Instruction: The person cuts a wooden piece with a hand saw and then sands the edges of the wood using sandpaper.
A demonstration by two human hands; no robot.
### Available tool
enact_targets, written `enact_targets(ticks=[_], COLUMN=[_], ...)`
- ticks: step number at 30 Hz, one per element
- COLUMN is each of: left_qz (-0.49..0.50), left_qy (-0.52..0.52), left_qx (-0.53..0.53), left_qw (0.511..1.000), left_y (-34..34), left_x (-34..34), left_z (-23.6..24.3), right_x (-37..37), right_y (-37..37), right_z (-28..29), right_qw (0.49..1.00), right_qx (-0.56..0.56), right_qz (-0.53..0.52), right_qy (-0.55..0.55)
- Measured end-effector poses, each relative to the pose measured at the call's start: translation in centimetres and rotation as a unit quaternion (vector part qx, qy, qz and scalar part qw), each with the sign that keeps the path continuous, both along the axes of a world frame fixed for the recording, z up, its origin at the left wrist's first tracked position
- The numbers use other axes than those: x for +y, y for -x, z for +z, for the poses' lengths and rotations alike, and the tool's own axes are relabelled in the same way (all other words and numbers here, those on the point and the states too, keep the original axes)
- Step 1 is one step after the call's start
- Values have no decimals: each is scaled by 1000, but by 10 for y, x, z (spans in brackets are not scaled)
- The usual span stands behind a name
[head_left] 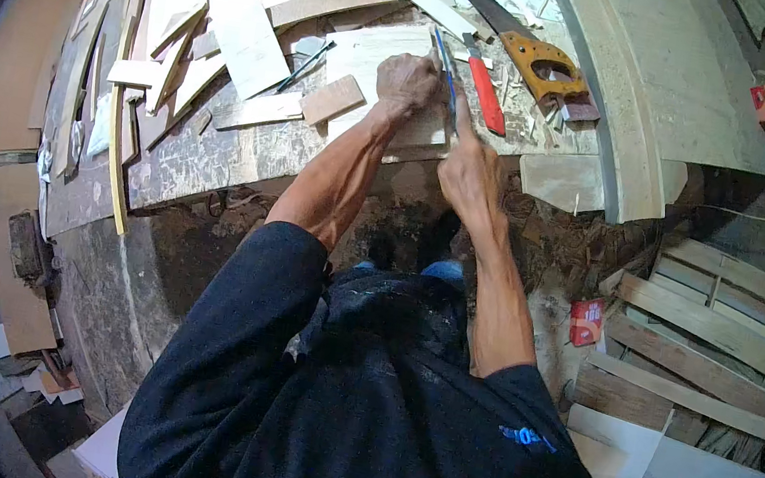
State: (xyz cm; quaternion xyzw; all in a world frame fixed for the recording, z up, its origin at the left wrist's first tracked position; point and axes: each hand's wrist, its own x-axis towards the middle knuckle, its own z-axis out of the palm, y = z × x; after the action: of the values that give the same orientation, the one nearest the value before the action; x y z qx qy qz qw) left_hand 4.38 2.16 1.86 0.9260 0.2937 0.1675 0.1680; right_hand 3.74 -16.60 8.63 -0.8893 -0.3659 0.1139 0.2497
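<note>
My left hand (409,83) is closed in a fist and presses down on a pale wooden board (359,55) on the workbench; whatever its fingers hold is hidden. Just right of it, my right hand (472,175) grips the near end of a long, thin blue tool (446,64), which slants away past the left fist along the board's right side. I cannot make out its exact kind. Beside the tool lies a red-handled cutting tool (487,94). Left of my left hand rest a small wooden block (332,101) and a thin dark rod-like tool (306,66).
A handsaw (545,69) with a yellow handle lies at the back right among wood chips. Loose boards (244,43) and strips crowd the bench's left side. A long panel (609,85) borders it on the right. Stacked planks (698,362) and a red packet (586,322) lie lower right.
</note>
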Motion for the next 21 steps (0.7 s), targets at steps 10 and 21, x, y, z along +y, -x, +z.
enact_targets(ticks=[10,21], left_qz=[16,18], left_qy=[5,12], left_qx=[4,21], left_qw=[1000,1000], left_y=[-2,-2], left_x=[-2,2], left_z=[-4,1], right_x=[-2,-2], right_y=[0,4], right_z=[-12,15], right_qw=[999,999], right_qx=[-28,10], right_qz=[14,-12], right_qy=[19,34])
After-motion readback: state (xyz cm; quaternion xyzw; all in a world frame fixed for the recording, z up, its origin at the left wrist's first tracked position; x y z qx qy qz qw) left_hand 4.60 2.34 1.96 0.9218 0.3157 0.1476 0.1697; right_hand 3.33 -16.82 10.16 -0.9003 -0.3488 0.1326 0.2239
